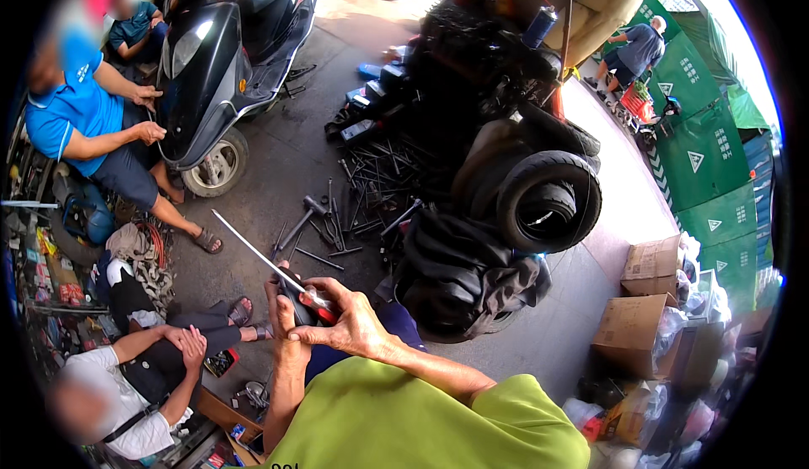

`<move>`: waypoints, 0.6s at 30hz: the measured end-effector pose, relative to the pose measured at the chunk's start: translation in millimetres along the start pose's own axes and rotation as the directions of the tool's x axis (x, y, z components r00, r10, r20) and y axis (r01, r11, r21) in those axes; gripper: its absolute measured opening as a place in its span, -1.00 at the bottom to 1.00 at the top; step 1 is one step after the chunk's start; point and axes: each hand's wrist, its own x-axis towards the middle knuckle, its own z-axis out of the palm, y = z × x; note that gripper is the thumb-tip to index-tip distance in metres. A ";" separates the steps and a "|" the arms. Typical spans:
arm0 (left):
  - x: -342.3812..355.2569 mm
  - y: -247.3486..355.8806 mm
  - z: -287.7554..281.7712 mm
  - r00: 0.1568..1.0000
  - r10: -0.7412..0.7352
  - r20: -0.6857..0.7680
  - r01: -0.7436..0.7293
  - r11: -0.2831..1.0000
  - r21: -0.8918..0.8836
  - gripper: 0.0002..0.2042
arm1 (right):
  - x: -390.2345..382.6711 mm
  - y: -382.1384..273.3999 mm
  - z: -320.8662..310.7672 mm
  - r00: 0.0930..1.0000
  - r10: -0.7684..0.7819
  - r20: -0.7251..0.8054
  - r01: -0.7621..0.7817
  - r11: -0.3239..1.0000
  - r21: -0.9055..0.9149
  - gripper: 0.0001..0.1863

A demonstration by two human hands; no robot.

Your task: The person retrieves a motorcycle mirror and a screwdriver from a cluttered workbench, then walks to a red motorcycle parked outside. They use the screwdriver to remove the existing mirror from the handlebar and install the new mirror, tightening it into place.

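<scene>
Red-handled screwdriver (276,266) lies between the close-set hands, shaft angling up-left; right hand (352,316) clamped on its handle, left hand (290,327) upright, wrapped around a dark object (295,298).

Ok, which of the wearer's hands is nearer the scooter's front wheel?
Left: the left hand is below and right of the front wheel in view; the right hand, on the red handle, is farther right.
</scene>
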 end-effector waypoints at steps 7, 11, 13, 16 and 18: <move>64.1 24.2 -3.6 1.000 -0.016 -0.023 0.018 0.996 0.092 -0.56 | 55.7 2.7 -10.7 0.983 0.182 -0.032 -0.162 0.932 0.325 -0.48; 103.3 31.5 -17.7 0.967 -0.244 0.078 0.256 0.923 -0.286 -0.77 | 92.4 27.3 -23.9 0.956 0.292 -0.023 -0.178 0.641 0.746 -0.55; 124.9 35.2 -9.8 0.936 -0.324 0.137 0.352 0.864 -0.362 -0.79 | 117.9 22.8 -33.1 0.953 0.301 0.022 -0.207 0.600 0.773 -0.60; 162.9 24.8 3.6 0.850 -0.461 0.255 0.523 0.676 -0.520 -0.80 | 156.3 5.5 -48.4 0.969 0.247 0.013 -0.180 0.665 0.725 -0.69; 196.8 29.6 23.5 0.846 -0.433 0.311 0.533 0.669 -0.519 -0.80 | 182.7 1.6 -69.0 0.981 0.194 -0.003 -0.134 0.685 0.716 -0.76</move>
